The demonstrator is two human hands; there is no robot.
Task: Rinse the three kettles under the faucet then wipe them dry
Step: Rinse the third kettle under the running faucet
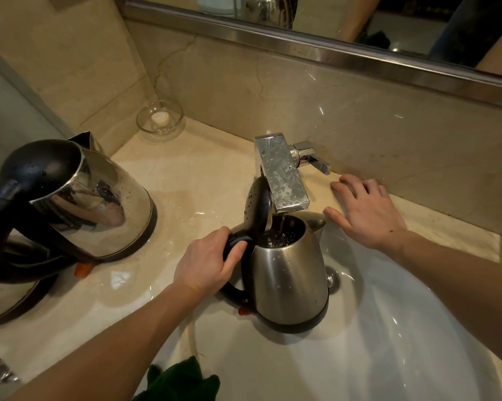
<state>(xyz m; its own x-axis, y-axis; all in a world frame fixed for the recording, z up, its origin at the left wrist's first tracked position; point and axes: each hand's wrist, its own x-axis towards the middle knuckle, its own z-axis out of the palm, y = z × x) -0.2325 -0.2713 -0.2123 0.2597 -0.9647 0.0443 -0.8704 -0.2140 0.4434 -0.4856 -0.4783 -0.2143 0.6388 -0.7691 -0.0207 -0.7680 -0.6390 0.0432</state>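
Filling steel kettle (290, 273) directly under faucet (281, 175), lid (257, 204) up. Gripping black handle (234, 248) with left hand (206, 261) curled round it; resting right hand (368, 212) flat, spread, just right of faucet. Probably rigid, wet-slick, getting heavier: keep to handle.

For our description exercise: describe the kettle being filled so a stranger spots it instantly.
Find the white sink basin. Over it, under the chrome faucet, the left hand grips a steel kettle. Unlike the counter kettle, its lid stands open and water runs in.

Wet beige counter (191, 175): upright steel kettle (99, 209), glass dish (160, 120) behind.
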